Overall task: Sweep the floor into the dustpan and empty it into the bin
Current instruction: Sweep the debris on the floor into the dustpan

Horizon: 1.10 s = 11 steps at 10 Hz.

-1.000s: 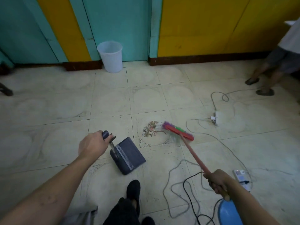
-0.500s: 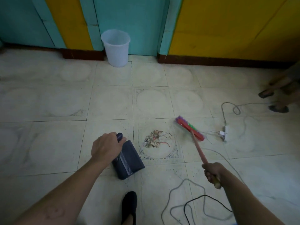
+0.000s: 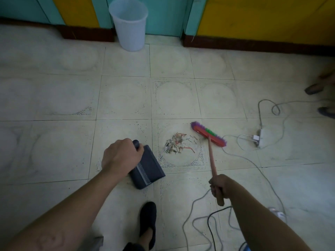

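My left hand (image 3: 120,157) grips the black handle of a dark dustpan (image 3: 147,168) that rests on the tiled floor. A small pile of scraps (image 3: 176,144) lies just right of the dustpan's far end. My right hand (image 3: 220,186) holds the pinkish stick of a broom. The broom head (image 3: 208,134), red with purple and green bristles, sits on the floor just right of the pile. A white plastic bin (image 3: 129,23) stands against the teal and yellow wall, far beyond the dustpan.
Grey and black cables (image 3: 199,217) loop over the floor at lower right and run to a white power strip (image 3: 259,140) right of the broom. My black shoe (image 3: 147,221) is below the dustpan. Another person's feet (image 3: 315,89) are at the right edge.
The view has moved forward and tilted down, so the bin and wall are nearer. The broom head has swung back to the right of the pile. The dustpan now lies lower and closer to the scraps.
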Available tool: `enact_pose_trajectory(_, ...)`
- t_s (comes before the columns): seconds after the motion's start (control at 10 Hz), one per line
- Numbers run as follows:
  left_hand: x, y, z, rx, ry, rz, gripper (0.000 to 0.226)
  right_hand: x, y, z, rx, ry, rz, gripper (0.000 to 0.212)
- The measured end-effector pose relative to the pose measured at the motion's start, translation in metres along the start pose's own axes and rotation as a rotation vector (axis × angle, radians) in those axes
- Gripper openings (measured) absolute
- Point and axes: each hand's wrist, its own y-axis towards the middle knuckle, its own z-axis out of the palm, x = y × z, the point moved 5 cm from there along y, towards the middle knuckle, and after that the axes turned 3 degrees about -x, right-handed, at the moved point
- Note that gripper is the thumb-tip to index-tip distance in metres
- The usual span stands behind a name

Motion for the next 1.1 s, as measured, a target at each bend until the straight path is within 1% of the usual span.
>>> enact_pose_trajectory(0.1, -0.002, -0.004, 0.003, 0.002, -0.003, 0.022, 0.045, -0.001, -0.005, 0.011, -0.027, -0.142, -0.002, 0.026)
enact_pose_trajectory(0.2, -0.002, -0.007, 0.005, -0.012, -0.005, 0.040, 0.044, -0.003, -0.011, 0.015, -0.037, -0.207, -0.030, 0.026)
enact_pose_trajectory(0.3, 0.002, -0.010, 0.004, -0.009, 0.001, 0.039, 0.042, -0.007, -0.010, 0.011, -0.010, -0.177, -0.005, 0.021)
enact_pose_trajectory(0.4, 0.002, -0.016, 0.003, -0.011, -0.005, 0.042, 0.043, 0.000, -0.014, 0.004, -0.006, -0.146, -0.042, 0.021)
enact_pose_trajectory(0.5, 0.001, -0.022, 0.005, -0.012, -0.006, 0.046, 0.043, 0.000, -0.020, 0.002, 0.016, -0.205, -0.047, 0.016)
enact_pose_trajectory(0.7, -0.001, -0.036, 0.011, -0.026, -0.007, 0.050, 0.043, -0.023, -0.039, 0.019, 0.126, -0.270, -0.014, 0.012)
enact_pose_trajectory(0.8, -0.010, -0.055, 0.024, 0.004, -0.021, 0.083, 0.042, -0.039, -0.046, 0.021, 0.145, -0.295, -0.026, 0.024)
enact_pose_trajectory(0.9, -0.023, -0.068, 0.031, 0.025, -0.033, 0.103, 0.042, -0.058, -0.054, 0.013, 0.152, -0.341, -0.030, 0.028)
enact_pose_trajectory(1.0, -0.024, -0.067, 0.028, 0.022, -0.031, 0.090, 0.042, -0.071, -0.073, 0.006, 0.188, -0.331, -0.035, 0.024)
enact_pose_trajectory(1.1, -0.014, -0.063, 0.020, 0.007, -0.006, 0.070, 0.042, -0.088, -0.091, 0.009, 0.234, -0.383, -0.008, 0.016)
